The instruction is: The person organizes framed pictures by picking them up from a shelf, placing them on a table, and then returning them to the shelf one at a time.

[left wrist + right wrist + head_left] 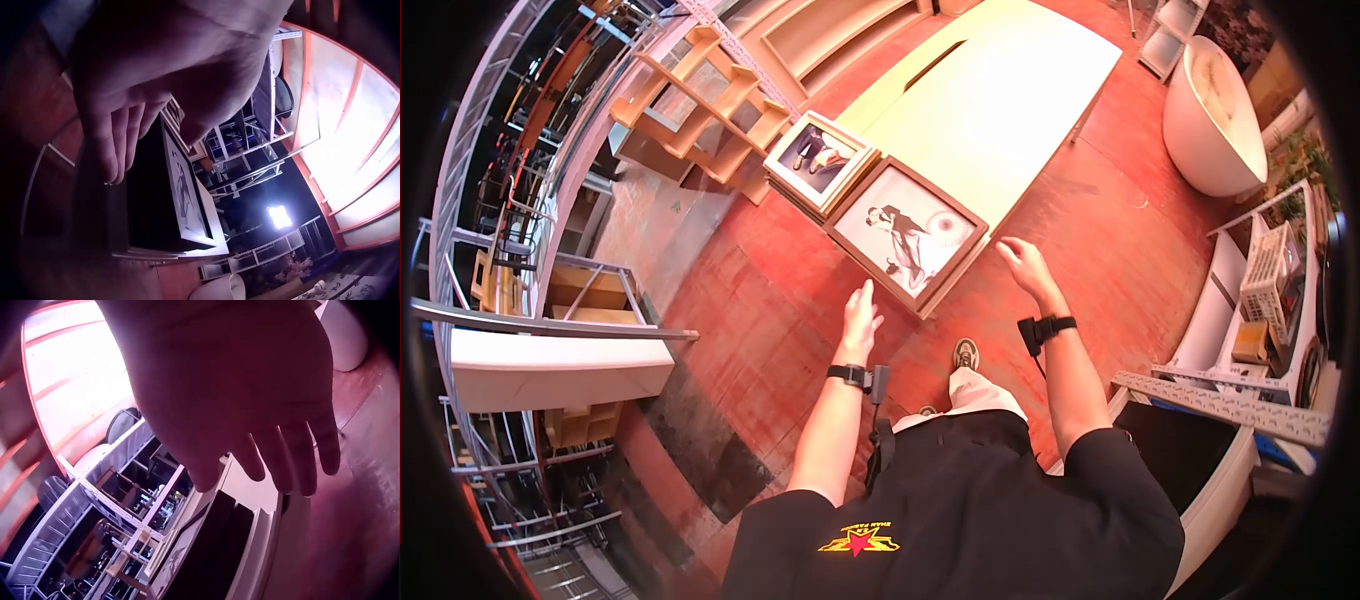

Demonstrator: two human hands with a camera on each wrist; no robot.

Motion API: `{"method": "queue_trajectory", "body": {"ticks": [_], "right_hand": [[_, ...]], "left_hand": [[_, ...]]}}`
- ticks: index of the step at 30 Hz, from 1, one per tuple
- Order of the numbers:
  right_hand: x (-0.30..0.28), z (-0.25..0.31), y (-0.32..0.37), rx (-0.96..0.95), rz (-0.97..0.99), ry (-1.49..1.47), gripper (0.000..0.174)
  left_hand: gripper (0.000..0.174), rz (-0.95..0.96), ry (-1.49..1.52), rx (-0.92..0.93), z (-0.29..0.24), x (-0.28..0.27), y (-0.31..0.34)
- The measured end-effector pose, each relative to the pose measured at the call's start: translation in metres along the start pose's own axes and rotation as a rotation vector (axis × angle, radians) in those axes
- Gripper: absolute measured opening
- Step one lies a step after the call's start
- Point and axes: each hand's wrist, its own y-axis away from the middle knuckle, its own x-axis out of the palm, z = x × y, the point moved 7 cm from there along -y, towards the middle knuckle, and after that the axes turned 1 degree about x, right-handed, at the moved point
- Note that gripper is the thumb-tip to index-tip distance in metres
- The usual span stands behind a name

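Observation:
A dark-framed picture [870, 228] of a dancing couple lies flat at the near corner of a pale table [1020, 90]. Beside it on the left lies a light-framed picture [810, 192] of a figure. My left hand [860, 318] is held off the dark frame's near left side, fingers extended. On the opposite side, my right hand [1032, 270] hovers past the frame's right corner with relaxed fingers. Neither hand holds anything. In the right wrist view, the dark side of the frame [215, 550] shows below the fingers, with pale stepped edges beside it.
Left of the table stands a wooden shelf unit [685, 125]. A white tub-shaped piece [1215, 125] is at the far right, above a rack [1225, 290] with a basket. A white slab-like counter [550, 368] juts in from the left. The floor [740, 310] is red.

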Motion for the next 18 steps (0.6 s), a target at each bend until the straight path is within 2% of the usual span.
{"method": "queue_trajectory", "body": {"ticks": [1,2,3,5,6,7,8,11,15,17,18], "right_hand": [[0.007,0.0,-0.019,-0.007,0.049,-0.057,0.056],[0.014,0.001,-0.036,-0.008,0.065,-0.061,0.056],[0.023,-0.003,-0.054,-0.013,0.058,-0.094,0.058],[0.034,0.0,-0.071,-0.019,0.062,-0.128,0.061],[0.043,0.003,-0.074,0.025,0.122,-0.14,0.062],[0.048,0.013,-0.074,0.068,0.181,-0.152,0.063],[0.053,0.026,-0.071,0.075,0.349,-0.226,0.056],[0.056,0.032,-0.069,0.058,0.476,-0.285,0.053],[0.058,0.029,-0.061,0.028,0.474,-0.291,0.046],[0.057,0.027,-0.056,0.042,0.488,-0.263,0.051],[0.049,0.03,-0.047,0.091,0.433,-0.252,0.055]], "left_hand": [[0.087,-0.04,0.016,-0.002,0.001,0.008,-0.006],[0.095,-0.001,0.048,-0.056,0.004,0.017,-0.01],[0.09,-0.017,0.08,-0.065,0.009,0.022,-0.017],[0.078,0.1,0.22,-0.033,0.03,0.028,-0.047],[0.066,0.104,0.325,0.013,0.019,0.041,-0.035],[0.066,0.096,0.327,0.014,0.021,0.047,-0.035],[0.063,0.06,0.301,0.017,0.022,0.051,-0.034],[0.056,-0.017,0.292,0.039,0.015,0.061,-0.023],[0.048,-0.069,0.232,0.068,0.013,0.057,-0.016],[0.041,-0.126,0.164,0.143,0.007,0.051,-0.012],[0.041,-0.126,0.162,0.147,0.006,0.049,-0.01]]}}
